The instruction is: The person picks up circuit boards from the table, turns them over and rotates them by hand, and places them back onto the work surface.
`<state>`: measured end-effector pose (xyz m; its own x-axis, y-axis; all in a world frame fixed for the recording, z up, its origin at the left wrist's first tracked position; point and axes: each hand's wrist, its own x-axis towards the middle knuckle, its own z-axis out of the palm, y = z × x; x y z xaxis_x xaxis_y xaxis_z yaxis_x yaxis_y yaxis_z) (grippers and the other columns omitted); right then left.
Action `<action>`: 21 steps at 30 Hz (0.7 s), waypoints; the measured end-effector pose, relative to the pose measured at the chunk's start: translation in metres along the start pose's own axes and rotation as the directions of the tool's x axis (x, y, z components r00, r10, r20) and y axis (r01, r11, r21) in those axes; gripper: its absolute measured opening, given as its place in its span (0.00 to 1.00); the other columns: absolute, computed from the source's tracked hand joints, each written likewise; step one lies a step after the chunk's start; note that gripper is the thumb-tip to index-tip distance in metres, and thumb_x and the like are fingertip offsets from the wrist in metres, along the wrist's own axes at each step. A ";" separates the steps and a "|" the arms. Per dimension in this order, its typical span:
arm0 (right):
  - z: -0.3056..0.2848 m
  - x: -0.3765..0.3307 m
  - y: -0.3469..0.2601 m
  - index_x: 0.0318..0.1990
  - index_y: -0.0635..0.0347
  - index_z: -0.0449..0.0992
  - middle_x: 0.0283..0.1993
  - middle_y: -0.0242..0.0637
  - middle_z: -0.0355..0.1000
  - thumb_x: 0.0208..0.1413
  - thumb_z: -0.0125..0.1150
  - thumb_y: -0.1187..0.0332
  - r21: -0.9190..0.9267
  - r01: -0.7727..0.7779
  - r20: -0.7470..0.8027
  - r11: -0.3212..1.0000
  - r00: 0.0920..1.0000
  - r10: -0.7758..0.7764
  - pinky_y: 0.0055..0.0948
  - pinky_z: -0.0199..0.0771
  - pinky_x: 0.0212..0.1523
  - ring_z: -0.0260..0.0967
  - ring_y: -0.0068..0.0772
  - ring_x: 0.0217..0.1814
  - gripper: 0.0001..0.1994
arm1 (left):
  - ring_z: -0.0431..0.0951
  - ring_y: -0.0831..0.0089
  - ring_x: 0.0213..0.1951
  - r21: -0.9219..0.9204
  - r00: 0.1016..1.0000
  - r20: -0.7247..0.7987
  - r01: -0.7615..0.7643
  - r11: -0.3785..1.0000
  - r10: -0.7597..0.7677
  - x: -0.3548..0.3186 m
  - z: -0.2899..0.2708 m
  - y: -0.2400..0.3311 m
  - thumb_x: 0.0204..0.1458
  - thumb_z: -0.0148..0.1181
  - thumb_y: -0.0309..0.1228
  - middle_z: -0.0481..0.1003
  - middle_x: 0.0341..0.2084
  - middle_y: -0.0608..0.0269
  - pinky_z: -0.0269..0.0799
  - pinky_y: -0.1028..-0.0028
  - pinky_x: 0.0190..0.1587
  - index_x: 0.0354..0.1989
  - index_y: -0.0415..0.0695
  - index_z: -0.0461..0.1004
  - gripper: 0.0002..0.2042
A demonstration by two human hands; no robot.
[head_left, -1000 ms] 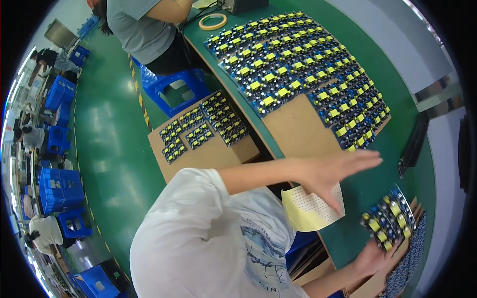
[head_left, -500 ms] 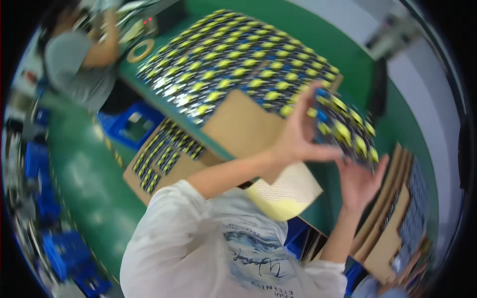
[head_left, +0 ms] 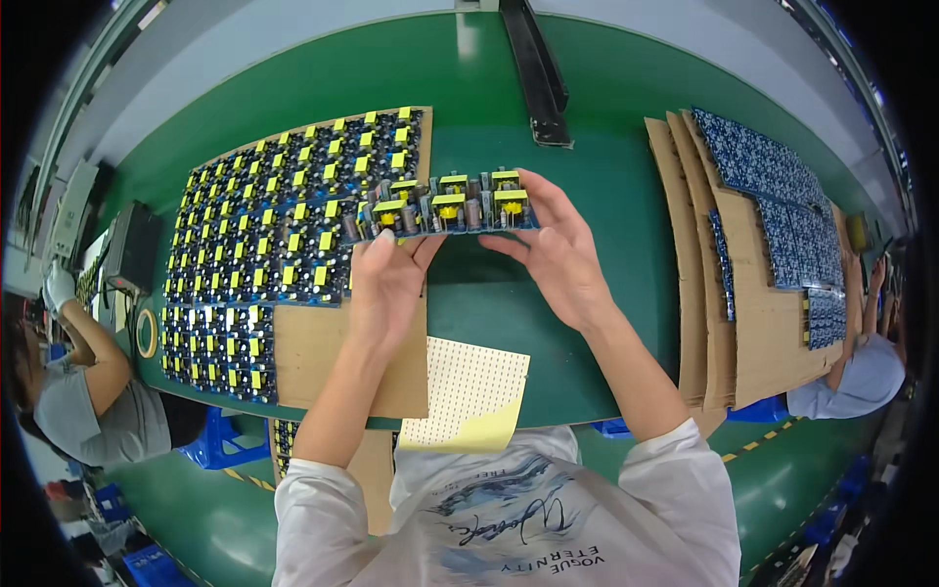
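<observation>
Both hands hold up a populated circuit board panel (head_left: 448, 209) with yellow-topped transformers and capacitors, seen nearly edge-on above the green table. My left hand (head_left: 387, 284) grips its left part from the near side, thumb on the edge. At the right end, my right hand (head_left: 562, 256) has its fingers around the board's edge. To the left, several rows of similar circuit boards (head_left: 264, 210) lie on a cardboard sheet (head_left: 318, 342), whose near right part is bare. A cream sheet with rows of small marks (head_left: 469, 391) lies at the table's near edge.
Stacked cardboard sheets (head_left: 690, 264) with blue boards (head_left: 773, 186) on top stand at the right. A black channel-shaped bar (head_left: 536, 78) lies at the back. A tape roll (head_left: 147, 333) is at far left. One person (head_left: 88, 391) sits left, another (head_left: 851, 377) right.
My view has swung round to face the table squarely. The held board has been turned from showing its component face to nearly edge-on. My left hand has shifted its grip to the near edge.
</observation>
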<state>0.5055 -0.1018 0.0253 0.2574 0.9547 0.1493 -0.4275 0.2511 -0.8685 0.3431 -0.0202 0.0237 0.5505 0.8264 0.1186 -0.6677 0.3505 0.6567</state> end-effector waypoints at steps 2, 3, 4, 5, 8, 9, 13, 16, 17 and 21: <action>-0.001 -0.001 0.001 0.59 0.63 0.51 0.58 0.38 0.54 0.46 0.59 0.50 0.046 -0.016 0.018 0.999 1.000 0.015 0.41 0.61 0.55 0.57 0.32 0.57 0.38 | 0.67 0.63 0.51 0.068 1.000 0.002 -0.025 0.997 0.025 -0.002 -0.001 -0.001 0.48 0.55 0.35 0.66 0.49 0.55 0.56 0.61 0.58 0.54 0.38 0.56 0.26; -0.001 -0.001 0.001 0.59 0.63 0.51 0.58 0.38 0.55 0.46 0.59 0.50 0.042 -0.018 0.006 0.999 1.000 0.017 0.40 0.61 0.55 0.57 0.32 0.57 0.38 | 0.67 0.63 0.51 0.075 1.000 0.000 -0.014 0.997 0.014 -0.003 -0.001 -0.001 0.48 0.55 0.35 0.66 0.49 0.55 0.56 0.61 0.58 0.54 0.38 0.56 0.26; 0.000 -0.002 0.002 0.59 0.63 0.52 0.58 0.38 0.55 0.46 0.59 0.50 0.038 -0.019 -0.006 0.999 1.000 0.019 0.40 0.62 0.54 0.58 0.32 0.57 0.38 | 0.67 0.63 0.51 0.096 1.000 -0.024 -0.014 0.995 0.016 -0.004 -0.001 -0.002 0.47 0.55 0.36 0.65 0.49 0.55 0.56 0.61 0.58 0.54 0.38 0.56 0.27; 0.000 -0.002 0.003 0.59 0.63 0.52 0.57 0.38 0.55 0.46 0.59 0.49 0.028 -0.017 -0.022 0.999 1.000 0.018 0.39 0.62 0.54 0.58 0.32 0.57 0.38 | 0.66 0.63 0.51 0.115 0.999 -0.046 -0.013 0.993 0.019 -0.005 -0.001 -0.002 0.47 0.55 0.37 0.65 0.50 0.56 0.56 0.60 0.58 0.54 0.37 0.56 0.28; -0.002 -0.001 0.005 0.59 0.63 0.52 0.57 0.39 0.55 0.46 0.59 0.49 0.031 -0.028 -0.023 0.999 0.999 0.029 0.39 0.62 0.54 0.58 0.32 0.56 0.38 | 0.66 0.62 0.52 0.150 0.999 -0.040 0.022 0.988 -0.016 -0.004 -0.005 -0.004 0.47 0.56 0.39 0.64 0.50 0.56 0.56 0.59 0.58 0.55 0.38 0.55 0.29; -0.003 -0.002 0.004 0.59 0.62 0.52 0.57 0.39 0.55 0.46 0.58 0.49 0.032 -0.040 -0.032 0.999 0.999 0.041 0.38 0.62 0.54 0.58 0.32 0.56 0.38 | 0.66 0.62 0.52 0.179 0.999 -0.024 0.039 0.983 -0.035 -0.003 -0.006 -0.003 0.47 0.56 0.40 0.64 0.51 0.55 0.56 0.58 0.58 0.56 0.38 0.54 0.30; -0.005 -0.003 0.003 0.59 0.63 0.53 0.57 0.40 0.56 0.46 0.59 0.49 0.001 -0.010 -0.044 1.000 0.999 0.010 0.37 0.62 0.54 0.59 0.32 0.56 0.38 | 0.66 0.60 0.51 0.196 0.997 0.057 0.037 0.980 -0.049 -0.004 -0.008 -0.004 0.48 0.54 0.44 0.62 0.52 0.54 0.56 0.56 0.58 0.56 0.39 0.54 0.31; -0.005 -0.003 0.001 0.59 0.63 0.52 0.57 0.40 0.55 0.45 0.59 0.49 0.070 0.010 -0.049 0.998 0.999 -0.007 0.37 0.62 0.54 0.58 0.33 0.56 0.38 | 0.66 0.59 0.51 0.201 0.997 0.072 0.021 0.979 -0.036 -0.006 -0.007 -0.005 0.49 0.52 0.46 0.62 0.52 0.54 0.56 0.55 0.57 0.55 0.39 0.54 0.30; -0.005 -0.004 0.001 0.59 0.63 0.52 0.57 0.40 0.55 0.45 0.60 0.50 0.093 0.021 -0.067 0.995 0.998 -0.015 0.37 0.62 0.54 0.58 0.33 0.56 0.39 | 0.66 0.58 0.51 0.206 0.997 0.067 0.022 0.978 -0.036 -0.006 -0.007 -0.006 0.51 0.51 0.46 0.62 0.52 0.54 0.57 0.55 0.57 0.55 0.39 0.55 0.29; 0.000 -0.006 0.002 0.60 0.63 0.50 0.57 0.40 0.55 0.44 0.61 0.51 0.216 -0.008 -0.117 0.976 0.993 0.034 0.38 0.62 0.55 0.58 0.34 0.57 0.40 | 0.67 0.59 0.50 0.151 0.999 0.014 0.048 0.987 -0.051 -0.007 -0.007 -0.015 0.54 0.46 0.46 0.63 0.51 0.54 0.58 0.55 0.56 0.54 0.40 0.56 0.26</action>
<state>0.5026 -0.1070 0.0227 0.3428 0.9373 0.0634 -0.6066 0.2723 -0.7469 0.3457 -0.0277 0.0077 0.5906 0.8013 0.0956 -0.5574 0.3194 0.7664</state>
